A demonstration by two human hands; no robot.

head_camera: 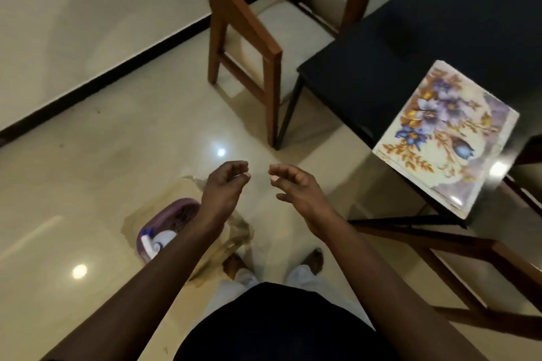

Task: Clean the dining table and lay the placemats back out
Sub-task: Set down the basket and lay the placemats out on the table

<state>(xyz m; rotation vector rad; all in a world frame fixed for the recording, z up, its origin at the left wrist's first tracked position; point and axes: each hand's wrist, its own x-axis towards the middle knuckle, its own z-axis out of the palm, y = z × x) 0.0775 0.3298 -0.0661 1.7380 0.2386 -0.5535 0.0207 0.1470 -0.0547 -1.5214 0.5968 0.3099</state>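
Observation:
The dark glass dining table fills the upper right. A stack of floral placemats with purple and blue flowers lies at its near corner, overhanging the edge. My left hand and my right hand hover side by side over the floor in front of me, well left of the table. Both have loosely curled fingers and hold nothing. A purple basket stands on the floor under my left forearm, with a white spray bottle lying in it.
A wooden chair with a pale seat stands left of the table, its back toward me. A second chair frame shows at lower right under the table edge. A brownish cloth lies on the glossy tiles by my feet.

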